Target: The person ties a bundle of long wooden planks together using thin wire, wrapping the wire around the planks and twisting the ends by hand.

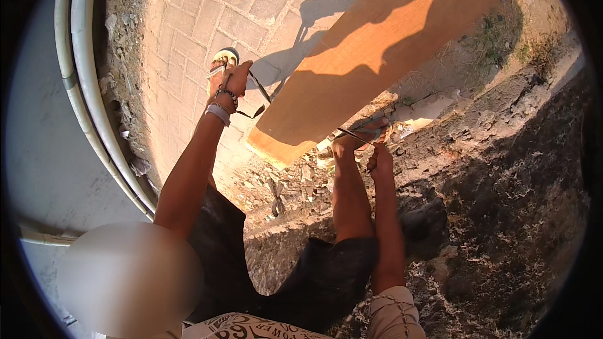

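A long flat wooden board (352, 56) stretches from the middle of the view to the upper right, its near end low by the ground. My left hand (237, 81), with bracelets at the wrist, is closed on a thin dark strap (259, 86) that runs to the board's left edge; a loose bit dangles below. On the board's other side, my right hand (380, 162) is closed in a fist on a dark strap end (355, 135) that reaches the board's right edge. Whether both ends belong to one strap is hidden by the board.
Paving bricks (188, 44) cover the ground at left, with pale pipes (85, 56) along a grey surface. Rubble (295, 188) lies below the board's end. At right rises a rough, dark earthen bank (490, 213). My sandalled feet stand on either side of the board.
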Demonstrator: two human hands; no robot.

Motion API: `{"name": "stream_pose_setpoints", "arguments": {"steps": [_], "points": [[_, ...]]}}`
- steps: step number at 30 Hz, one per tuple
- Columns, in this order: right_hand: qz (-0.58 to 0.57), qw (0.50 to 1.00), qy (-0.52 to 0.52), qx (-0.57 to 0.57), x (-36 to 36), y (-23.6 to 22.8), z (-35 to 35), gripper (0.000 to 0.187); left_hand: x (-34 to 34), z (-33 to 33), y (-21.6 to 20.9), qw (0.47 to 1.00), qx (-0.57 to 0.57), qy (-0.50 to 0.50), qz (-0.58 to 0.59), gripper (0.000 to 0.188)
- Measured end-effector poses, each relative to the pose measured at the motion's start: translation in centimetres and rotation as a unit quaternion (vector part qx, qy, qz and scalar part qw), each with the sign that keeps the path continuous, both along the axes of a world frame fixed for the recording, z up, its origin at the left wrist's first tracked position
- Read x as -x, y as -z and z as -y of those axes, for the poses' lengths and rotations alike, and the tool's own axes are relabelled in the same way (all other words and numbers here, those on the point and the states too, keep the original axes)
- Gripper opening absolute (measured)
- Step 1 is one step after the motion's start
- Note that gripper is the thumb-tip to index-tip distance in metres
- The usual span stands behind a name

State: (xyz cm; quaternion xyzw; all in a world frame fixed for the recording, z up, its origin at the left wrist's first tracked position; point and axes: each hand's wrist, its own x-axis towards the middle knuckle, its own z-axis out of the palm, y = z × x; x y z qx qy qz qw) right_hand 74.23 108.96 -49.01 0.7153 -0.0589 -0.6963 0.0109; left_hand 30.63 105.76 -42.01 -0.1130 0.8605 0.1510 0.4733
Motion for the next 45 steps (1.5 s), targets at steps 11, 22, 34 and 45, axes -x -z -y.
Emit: {"name": "stream_pose_setpoints", "arguments": {"steps": [11,22,34,45], "points": [[-0.007,0.999,0.032,0.028,-1.6,-3.3,1.1,0.026,-9.0,3.5,-4.8,0.946,-0.028,0.300,-0.119,0.036],[-0.051,0.990,0.124,0.044,2.9,-18.1,-0.6,0.030,-2.5,0.1,-5.4,0.891,-0.013,0.452,0.036,0.043],[-0.032,0.995,0.092,-0.006,12.3,-23.4,9.0,0.028,-9.4,5.5,-14.0,0.971,-0.062,0.015,0.232,0.030],[0.045,0.993,0.111,0.004,20.8,-31.6,11.3,0.027,-11.4,7.6,-15.7,0.812,-0.085,-0.237,0.526,0.029]]}}
